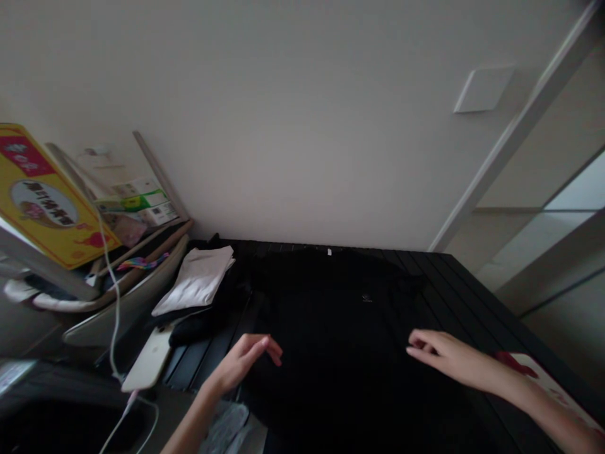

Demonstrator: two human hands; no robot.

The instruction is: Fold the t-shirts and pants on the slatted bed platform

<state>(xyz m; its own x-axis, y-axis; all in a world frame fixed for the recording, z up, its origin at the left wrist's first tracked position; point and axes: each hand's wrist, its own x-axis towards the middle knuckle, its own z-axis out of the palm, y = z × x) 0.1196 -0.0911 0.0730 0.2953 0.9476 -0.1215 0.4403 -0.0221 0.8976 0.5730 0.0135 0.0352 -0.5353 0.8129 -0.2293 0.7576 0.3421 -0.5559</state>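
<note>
**Left forearm and right forearm reach over a black T-shirt**

My left hand and right hand hang open above the shirt's near half, fingers loosely curled, pinching nothing. In this dim view, I cannot tell whether my fingertips touch the cloth. The shirt lies spread on a slatted black table, its small white neck tag away from me, probably so both hands can reach either side. Left of the shirt, a folded white cloth rests on a dark folded garment, apparently stacked aside to leave the shirt room. Farther left of the shirt, a white phone trails its charging cable.
</note>
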